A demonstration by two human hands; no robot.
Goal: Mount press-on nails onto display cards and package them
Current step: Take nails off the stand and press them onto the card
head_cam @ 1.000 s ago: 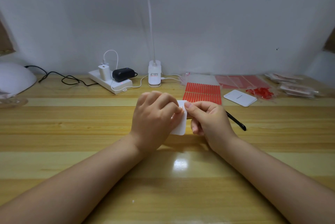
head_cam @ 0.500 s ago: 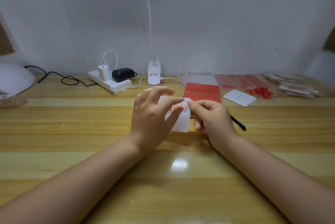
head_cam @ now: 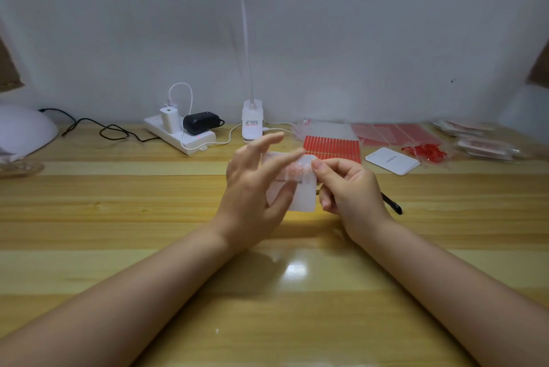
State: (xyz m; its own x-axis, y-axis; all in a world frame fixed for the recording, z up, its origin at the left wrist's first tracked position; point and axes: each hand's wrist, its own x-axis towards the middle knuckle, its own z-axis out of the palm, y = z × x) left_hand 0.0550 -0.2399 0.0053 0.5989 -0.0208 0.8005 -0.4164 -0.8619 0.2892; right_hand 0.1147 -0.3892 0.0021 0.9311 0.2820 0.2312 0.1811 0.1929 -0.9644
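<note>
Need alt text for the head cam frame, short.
Two bare hands hold a white display card with pinkish press-on nails above a wooden desk: the right hand pinches its top edge, the left hand steadies it with spread fingers. Red strip sheets and a power strip lie behind.

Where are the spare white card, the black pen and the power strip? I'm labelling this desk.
spare white card (head_cam: 391, 160), head view, middle of its face.
black pen (head_cam: 392, 204), head view, its exposed end.
power strip (head_cam: 190, 141), head view, its top.
</note>
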